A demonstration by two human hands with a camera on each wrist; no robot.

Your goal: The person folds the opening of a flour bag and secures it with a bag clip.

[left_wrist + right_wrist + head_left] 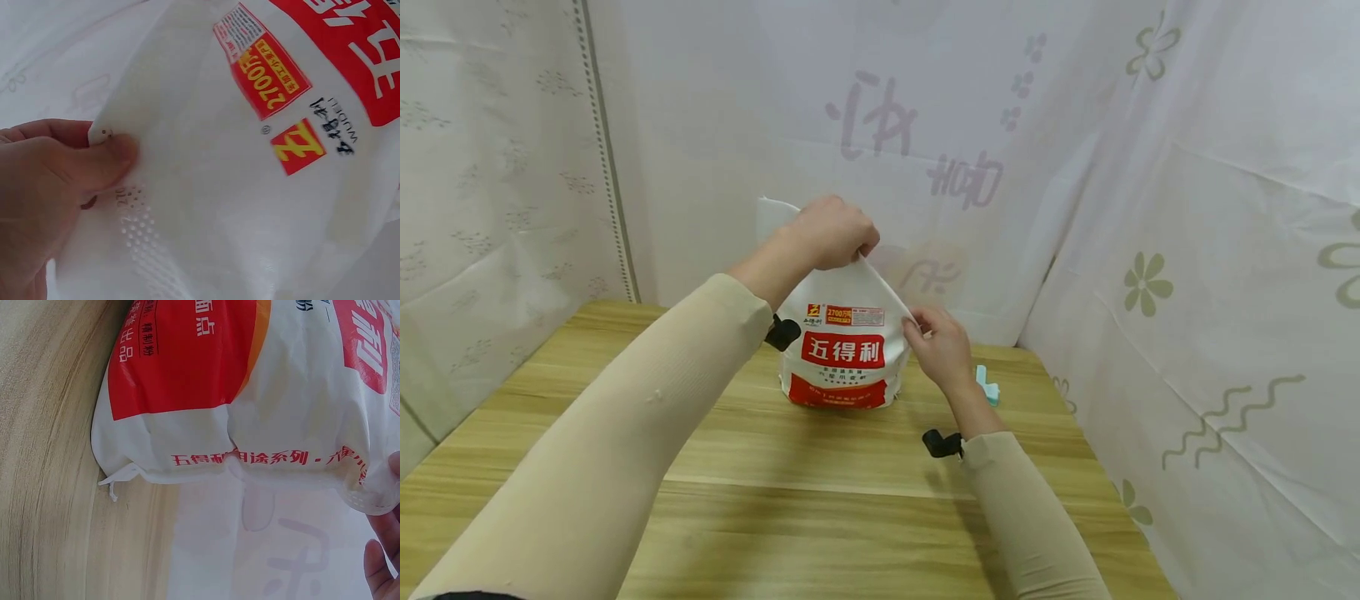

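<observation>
A white woven flour bag with red printed panels (842,350) is standing toward the far edge of the light wooden desk (775,500). Its top is being pulled up and not yet closed. The upper corner is being pinched by the left hand (831,233), thumb (103,159) pressed on; the side edge is being gripped by the right hand (942,348), fingers curled.

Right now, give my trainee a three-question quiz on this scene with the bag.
1. True or false: the flour bag lies flat on the table.
2. Which hand has its grip on the top edge of the bag? A) left hand B) right hand C) neither
3. Fill in: the small blue thing lies on the table just beyond the ____ wrist.

Key
1. False: it stands upright.
2. A: its thumb pinches the top corner; the right hand holds the side.
3. right
</observation>
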